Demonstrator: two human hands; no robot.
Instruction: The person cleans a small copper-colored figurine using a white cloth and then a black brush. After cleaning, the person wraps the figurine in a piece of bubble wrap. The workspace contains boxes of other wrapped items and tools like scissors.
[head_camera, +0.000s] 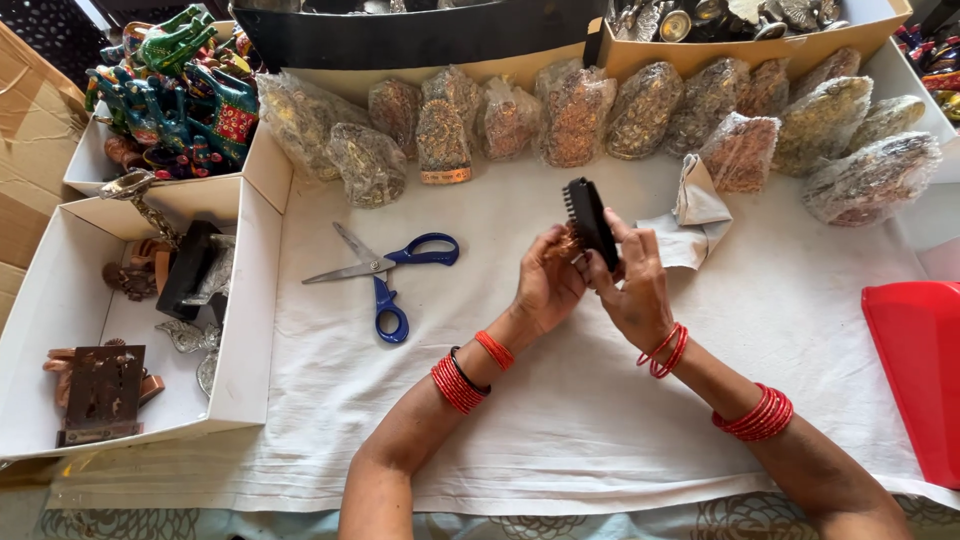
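Clamped between the fingers of the right hand is a dark brush, held tilted with its bristle rows turned up and to the left. Just beside it, the left hand is closed around a small copper-coloured piece, pinching it at the fingertips so that it touches the lower end of the brush. Both hands meet above the middle of a white cloth that covers the work surface. Red bangles ring both wrists and forearms.

Taking the brush as the landmark: a crumpled pale rag lies just to its right on the cloth. Blue-handled scissors lie open to its left, well apart from the hands. Beyond the brush, along the far edge of the cloth, runs a row of figurines wrapped in clear plastic bags, metallic and brownish in colour. Behind that row stands a cardboard box holding more metal pieces. Far left of the brush, a white cardboard tray holds dark and brown metal ornaments, and behind it another white tray carries brightly painted teal and green animal figures. To the far right of the brush, a red plastic lid or tray rests at the cloth's edge.
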